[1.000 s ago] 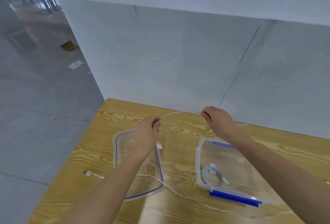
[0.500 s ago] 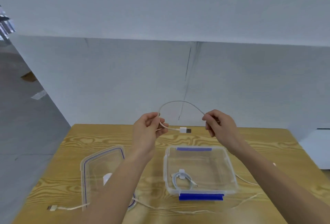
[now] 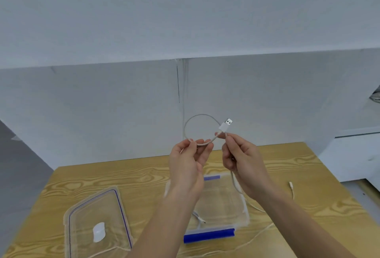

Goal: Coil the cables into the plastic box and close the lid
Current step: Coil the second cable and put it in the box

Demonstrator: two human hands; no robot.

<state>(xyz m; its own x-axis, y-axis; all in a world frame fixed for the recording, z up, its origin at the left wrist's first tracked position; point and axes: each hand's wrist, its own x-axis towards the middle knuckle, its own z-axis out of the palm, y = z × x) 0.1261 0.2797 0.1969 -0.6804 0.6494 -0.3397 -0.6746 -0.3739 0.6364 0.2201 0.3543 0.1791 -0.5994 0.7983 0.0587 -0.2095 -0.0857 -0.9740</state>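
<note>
Above the box [image 3: 222, 202], both hands loop cable [image 3: 197, 117].

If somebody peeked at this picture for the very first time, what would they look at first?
Probably the white cable bent into a loop up in the air, pinched between the left hand and the right hand, with its USB plug poking up at the right. Below the hands sits the clear plastic box with blue clips on the wooden table. Its lid lies off to the left.
</note>
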